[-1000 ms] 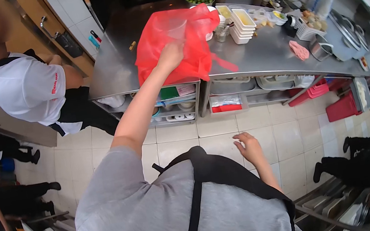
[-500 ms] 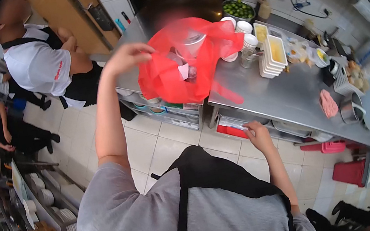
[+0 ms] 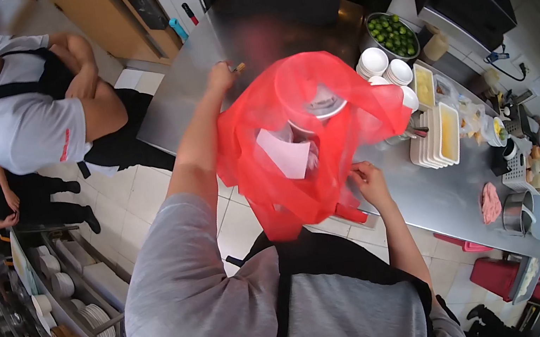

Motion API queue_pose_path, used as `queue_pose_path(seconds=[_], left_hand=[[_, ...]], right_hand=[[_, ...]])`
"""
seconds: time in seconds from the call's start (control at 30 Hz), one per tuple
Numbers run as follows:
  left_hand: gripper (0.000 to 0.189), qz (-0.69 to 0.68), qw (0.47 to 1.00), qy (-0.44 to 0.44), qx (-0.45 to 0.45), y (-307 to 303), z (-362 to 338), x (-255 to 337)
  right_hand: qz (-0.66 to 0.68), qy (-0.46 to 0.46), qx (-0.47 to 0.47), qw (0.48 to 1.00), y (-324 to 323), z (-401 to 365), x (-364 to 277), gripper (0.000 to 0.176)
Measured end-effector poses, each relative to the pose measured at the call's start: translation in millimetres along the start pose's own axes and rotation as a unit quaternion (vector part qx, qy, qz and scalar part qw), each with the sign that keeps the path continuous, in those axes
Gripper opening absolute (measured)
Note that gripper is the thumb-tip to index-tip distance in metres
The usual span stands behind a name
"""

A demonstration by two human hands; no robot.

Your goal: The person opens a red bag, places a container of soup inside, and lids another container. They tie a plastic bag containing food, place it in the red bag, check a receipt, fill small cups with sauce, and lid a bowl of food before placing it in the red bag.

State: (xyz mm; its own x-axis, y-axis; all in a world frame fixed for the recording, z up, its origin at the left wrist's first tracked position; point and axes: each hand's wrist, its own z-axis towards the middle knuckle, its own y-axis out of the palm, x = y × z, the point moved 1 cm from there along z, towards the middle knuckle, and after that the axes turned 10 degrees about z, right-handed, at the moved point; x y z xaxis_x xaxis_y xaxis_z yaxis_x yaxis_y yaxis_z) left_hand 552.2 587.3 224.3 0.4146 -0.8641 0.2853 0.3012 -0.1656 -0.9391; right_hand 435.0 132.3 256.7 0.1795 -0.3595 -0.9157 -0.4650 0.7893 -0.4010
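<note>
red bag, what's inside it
Inside the red bag, a pale pink sheet and a round container show. The red material and these items cover whatever lies deeper.

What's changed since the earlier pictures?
The left hand has let go of the translucent red bag and moved left, to a small brown object; its grip is unclear. The bag has come nearer, over the edge of the steel counter, and the right hand beside it. The metal bowl of green fruits stayed.

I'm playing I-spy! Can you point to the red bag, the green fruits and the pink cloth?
Red bag (image 3: 336, 146): head view, its front, near the middle.
Green fruits (image 3: 393, 36): head view, middle of the pile.
Pink cloth (image 3: 490, 203): head view, its middle.
</note>
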Motion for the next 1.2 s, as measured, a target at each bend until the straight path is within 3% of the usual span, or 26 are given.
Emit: queue_pose_path(seconds=[0.03,0.1,0.17,0.23,0.27,0.3,0.37,0.4,0.47,0.53,0.6,0.63,0.67,0.73,0.83,0.9,1.0,1.03,1.07,1.13,1.17,1.2], left_hand=[[0.021,-0.003,1.000,0.002,-0.007,11.0,4.9,-0.9],[0.025,0.073,0.992,0.100,0.019,36.3,11.2,0.5],[0.024,0.123,0.990,0.051,-0.038,71.7,34.6,-17.2],[0.021,0.053,0.991,0.007,-0.121,33.6,56.7,1.6],[0.016,-0.026,0.996,0.053,-0.070,11.6,63.5,6.5],[0.012,-0.153,0.987,0.031,-0.026,-23.8,61.1,20.8],[0.014,-0.220,0.969,0.100,0.046,-106.8,41.4,65.9],[0.016,-0.262,0.952,0.133,0.082,-141.8,26.9,86.9],[0.020,-0.338,0.925,0.162,0.066,-203.3,-26.4,132.3],[0.022,-0.299,0.927,0.224,0.025,-239.5,-101.4,181.4],[0.023,-0.274,0.893,0.346,-0.084,-240.1,-163.9,223.1],[0.025,-0.304,0.845,0.417,-0.140,-226.8,-187.3,245.2],[0.021,-0.305,0.844,0.389,-0.210,-201.2,-213.0,258.8],[0.017,-0.236,0.838,0.438,-0.224,-153.3,-248.8,287.3],[0.014,-0.158,0.870,0.408,-0.226,-88.6,-267.5,316.2],[0.011,-0.138,0.927,0.348,-0.005,-72.5,-268.8,319.7],[0.009,-0.065,0.953,0.292,0.050,-78.6,-267.7,294.8],[0.009,0.023,0.963,0.269,0.000,-90.3,-265.9,277.0],[0.010,0.094,0.974,0.198,-0.060,-103.8,-264.8,265.5],[0.017,0.057,0.995,0.036,-0.080,-114.4,-269.3,224.3],[0.017,0.063,0.995,0.017,-0.072,-105.0,-275.5,209.8],[0.022,0.132,0.990,0.045,0.034,-91.1,-282.6,192.5]], right_hand=[[-0.005,0.019,0.000,1.000,-0.7,3.5,0.8,0.013],[-0.008,0.026,0.001,1.000,-0.3,6.9,5.2,0.013],[-0.006,0.036,0.013,0.999,-0.6,7.4,7.5,0.013],[-0.049,0.031,-0.036,0.998,-3.6,1.0,7.4,0.013],[-0.028,0.026,-0.034,0.999,-4.5,-2.0,5.4,0.014],[-0.034,0.028,-0.035,0.998,-6.1,-5.6,6.0,0.013],[-0.038,0.032,-0.033,0.998,-12.6,-12.4,10.9,0.013],[-0.040,0.028,-0.030,0.998,-16.5,-15.6,16.3,0.013],[-0.041,0.025,-0.027,0.998,-26.1,-23.1,22.9,0.013],[-0.002,0.032,-0.003,0.999,-40.4,-28.0,28.5,0.013],[-0.003,0.031,0.000,1.000,-52.2,-34.3,41.2,0.012],[0.001,0.034,0.002,0.999,-57.5,-37.4,46.2,0.012],[0.005,0.035,0.004,0.999,-63.1,-39.5,49.8,0.012],[-0.006,0.031,-0.008,0.999,-74.8,-44.0,45.0,0.013],[-0.006,0.004,-0.022,1.000,-86.0,-51.3,54.3,0.014],[0.004,-0.037,-0.028,0.999,-88.1,-48.6,66.2,0.014],[0.005,-0.024,-0.055,0.998,-87.3,-32.6,68.4,0.013],[-0.015,-0.088,-0.049,0.995,-85.1,-23.9,64.5,0.014],[-0.013,-0.099,-0.066,0.993,-79.3,-12.6,61.7,0.014],[0.067,-0.119,-0.066,0.988,-60.2,12.1,54.7,0.015],[0.071,-0.129,-0.085,0.985,-47.0,26.2,55.0,0.015],[0.142,-0.077,-0.080,0.984,-30.3,41.3,59.2,0.017]])
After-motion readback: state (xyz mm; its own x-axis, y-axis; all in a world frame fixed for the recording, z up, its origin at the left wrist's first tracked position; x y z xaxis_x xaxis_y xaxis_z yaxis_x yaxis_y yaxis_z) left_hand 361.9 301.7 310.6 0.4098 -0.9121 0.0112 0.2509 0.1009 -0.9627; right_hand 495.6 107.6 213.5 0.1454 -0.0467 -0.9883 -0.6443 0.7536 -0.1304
